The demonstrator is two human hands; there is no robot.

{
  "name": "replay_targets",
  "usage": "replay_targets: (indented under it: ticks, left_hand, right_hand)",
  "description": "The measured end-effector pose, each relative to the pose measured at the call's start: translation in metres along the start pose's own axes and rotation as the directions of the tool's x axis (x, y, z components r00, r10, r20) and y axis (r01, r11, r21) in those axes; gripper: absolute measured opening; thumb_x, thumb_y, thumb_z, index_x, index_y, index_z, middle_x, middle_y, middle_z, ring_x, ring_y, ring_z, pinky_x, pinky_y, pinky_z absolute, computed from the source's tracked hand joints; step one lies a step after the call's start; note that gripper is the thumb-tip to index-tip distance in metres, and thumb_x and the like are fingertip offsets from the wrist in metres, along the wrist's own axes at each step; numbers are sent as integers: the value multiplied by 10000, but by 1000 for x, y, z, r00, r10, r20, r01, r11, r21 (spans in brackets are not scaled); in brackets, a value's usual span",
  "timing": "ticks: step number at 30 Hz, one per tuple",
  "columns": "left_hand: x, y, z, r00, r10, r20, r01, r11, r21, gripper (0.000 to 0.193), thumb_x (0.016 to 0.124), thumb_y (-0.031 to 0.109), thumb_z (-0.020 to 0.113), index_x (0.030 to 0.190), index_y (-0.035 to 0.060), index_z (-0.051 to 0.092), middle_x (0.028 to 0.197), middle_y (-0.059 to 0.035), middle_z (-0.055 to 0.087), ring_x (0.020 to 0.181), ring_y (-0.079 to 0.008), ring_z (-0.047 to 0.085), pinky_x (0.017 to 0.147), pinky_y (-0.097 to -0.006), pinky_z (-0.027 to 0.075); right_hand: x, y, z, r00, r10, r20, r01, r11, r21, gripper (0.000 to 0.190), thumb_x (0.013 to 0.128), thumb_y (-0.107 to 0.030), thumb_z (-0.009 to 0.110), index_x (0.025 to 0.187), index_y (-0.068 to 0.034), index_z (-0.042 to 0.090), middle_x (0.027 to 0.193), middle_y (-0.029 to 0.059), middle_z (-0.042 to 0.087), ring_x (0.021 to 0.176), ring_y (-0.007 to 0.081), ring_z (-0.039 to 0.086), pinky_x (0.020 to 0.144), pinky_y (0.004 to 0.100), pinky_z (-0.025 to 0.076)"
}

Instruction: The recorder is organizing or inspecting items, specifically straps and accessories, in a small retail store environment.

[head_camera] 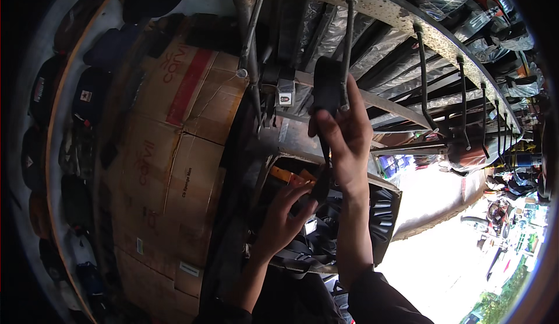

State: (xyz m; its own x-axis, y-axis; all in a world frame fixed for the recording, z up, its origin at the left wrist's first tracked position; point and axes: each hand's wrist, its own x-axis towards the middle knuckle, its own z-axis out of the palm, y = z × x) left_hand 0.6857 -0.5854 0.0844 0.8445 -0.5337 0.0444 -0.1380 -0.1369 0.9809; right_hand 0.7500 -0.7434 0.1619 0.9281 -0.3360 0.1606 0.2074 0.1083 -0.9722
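A black belt-like strap is folded in a loop beside a metal hook of the rack. My right hand grips this loop, with its thumb in front and its fingers behind the hook's lower end. From there the strap hangs down to my left hand, which pinches its lower part between thumb and fingers. Under both hands stands an open carton holding several black straps and some orange pieces. Whether the loop hangs on the hook is hard to tell.
Cardboard cartons are stacked on the left, beside caps on shelves. Several more hooks stick out from the rusty rack rail. Plastic-wrapped dark goods lie behind them. A motorcycle stands in bright light at right.
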Motion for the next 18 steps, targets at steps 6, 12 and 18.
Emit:
replay_targets:
  ticks: [6, 12, 18]
  left_hand:
    - [-3, -4, 18, 983, -96, 155, 126, 972, -197, 323, 924, 199, 658, 1207, 51, 615, 1048, -124, 638, 1025, -270, 619, 917, -371, 461]
    - [-12, -10, 23, 994, -96, 50, 101, 988, -119, 224, 962, 180, 605, 1128, 40, 664, 997, -110, 641, 944, -261, 620, 869, -366, 467]
    - [-11, 7, 7, 947, -246, 205, 297, 915, -274, 242, 976, 180, 596, 1151, 26, 659, 917, -74, 642, 849, -150, 638, 777, -295, 488]
  right_hand:
    - [-16, 21, -12, 995, 95, 9, -89, 964, -252, 725, 937, -139, 653, 1512, 15, 239, 876, 85, 724, 721, 82, 626, 699, 214, 489]
    - [-22, 26, -27, 990, 127, 65, -103, 949, -297, 711, 986, -168, 585, 1547, -48, 164, 1071, 128, 711, 953, 94, 623, 860, 245, 478]
    - [-66, 30, -41, 963, 259, -76, -262, 964, -43, 772, 1030, -359, 469, 1551, -36, -1, 1385, 225, 489, 1187, 250, 546, 976, 350, 452]
